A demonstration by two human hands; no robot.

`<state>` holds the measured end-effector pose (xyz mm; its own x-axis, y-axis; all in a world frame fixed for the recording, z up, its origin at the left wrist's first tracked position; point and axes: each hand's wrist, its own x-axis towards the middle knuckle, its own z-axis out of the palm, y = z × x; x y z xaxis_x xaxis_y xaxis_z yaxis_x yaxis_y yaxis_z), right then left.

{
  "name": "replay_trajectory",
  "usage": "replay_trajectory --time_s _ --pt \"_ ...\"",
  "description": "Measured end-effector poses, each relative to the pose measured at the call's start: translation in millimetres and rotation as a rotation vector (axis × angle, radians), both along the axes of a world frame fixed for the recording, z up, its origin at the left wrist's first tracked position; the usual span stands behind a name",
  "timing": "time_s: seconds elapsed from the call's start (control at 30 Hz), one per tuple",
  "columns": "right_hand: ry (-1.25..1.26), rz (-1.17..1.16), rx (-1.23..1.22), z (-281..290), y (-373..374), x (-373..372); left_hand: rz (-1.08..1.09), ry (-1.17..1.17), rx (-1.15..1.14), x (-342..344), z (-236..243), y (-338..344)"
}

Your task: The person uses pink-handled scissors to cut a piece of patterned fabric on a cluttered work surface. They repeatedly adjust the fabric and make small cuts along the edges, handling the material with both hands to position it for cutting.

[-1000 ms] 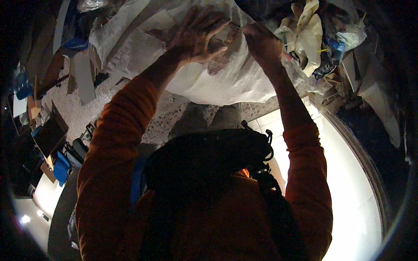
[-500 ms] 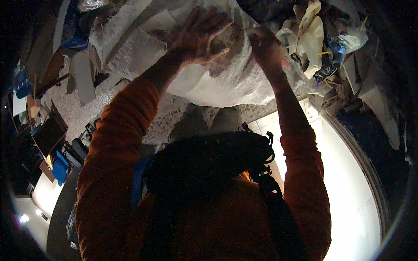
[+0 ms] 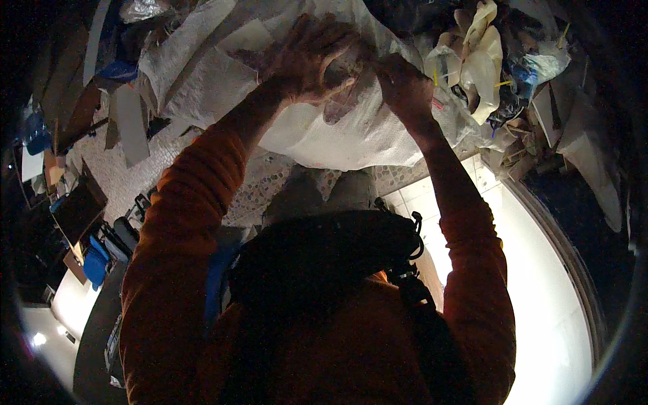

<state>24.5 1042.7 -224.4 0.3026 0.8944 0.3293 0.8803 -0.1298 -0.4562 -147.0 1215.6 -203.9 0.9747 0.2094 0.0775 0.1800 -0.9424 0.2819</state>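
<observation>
Both hands are over a large white woven sack spread out at the top of the view. My left hand curves round a crumpled, see-through piece that looks like plastic, its thumb across it and its fingers above. Close by on the right, my right hand is closed, its knuckles up and fingertips turned toward that piece. What its fingers pinch is hidden in the dim light.
Loose plastic wrappings and scraps heap up at the right. Cardboard strips lie at the left. Below the sack is a pebbled floor, with brightly lit tiles to the right. A blue chair stands far left.
My right hand has shifted slightly left and down, closer to my left hand, and its fingers look more tightly closed. The left hand keeps nearly the same place.
</observation>
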Motion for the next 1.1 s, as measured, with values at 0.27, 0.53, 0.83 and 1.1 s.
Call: replay_trajectory --time_s 0.27,0.53,0.83,1.1 --pt "-0.034 -0.029 -0.125 -0.5 -4.9 2.7 -0.002 0.041 0.028 0.9 3.9 -2.7" --pt "-0.139 0.026 -0.091 -10.3 -9.1 -1.2 -0.003 -0.002 0.021 0.3 -5.1 -2.7" --pt "0.015 0.006 -0.117 17.9 -7.1 -17.4 -0.013 0.028 0.031 -1.7 -5.2 -1.1" --pt "0.000 0.004 -0.153 14.1 -11.1 -26.9 0.065 0.020 0.027 0.4 -12.4 0.1"
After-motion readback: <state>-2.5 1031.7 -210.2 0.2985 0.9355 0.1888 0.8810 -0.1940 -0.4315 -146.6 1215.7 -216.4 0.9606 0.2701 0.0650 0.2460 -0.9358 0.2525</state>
